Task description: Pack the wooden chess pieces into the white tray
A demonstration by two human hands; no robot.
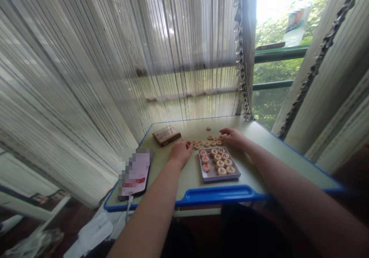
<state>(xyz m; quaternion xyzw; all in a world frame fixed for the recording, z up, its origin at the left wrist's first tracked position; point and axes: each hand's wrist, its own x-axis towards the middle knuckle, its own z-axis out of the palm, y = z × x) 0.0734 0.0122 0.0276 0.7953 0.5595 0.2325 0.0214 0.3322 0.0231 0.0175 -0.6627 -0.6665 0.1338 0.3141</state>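
Observation:
My left hand [181, 152] is closed at the left end of a loose group of round wooden Chinese chess pieces [206, 144]. Its fingers curl together, and what they hold, if anything, cannot be made out. On the far right of the group, my right hand [234, 138] has its fingers stretched out and apart, close beside a piece [221, 138]. Between my forearms lies a shallow open box [211, 169]. Inside it, red-marked pieces [205, 159] line the left side, and dark-marked pieces [220, 163] fill two columns on the right.
A brown box lid or case [166, 135] lies at the table's back left. Nearer on the left is a phone [135, 175] with a white cable [129, 204]. One lone piece [208, 128] sits farther back. The small table [173, 183] has a blue rim; string curtains [184, 39] hang behind it.

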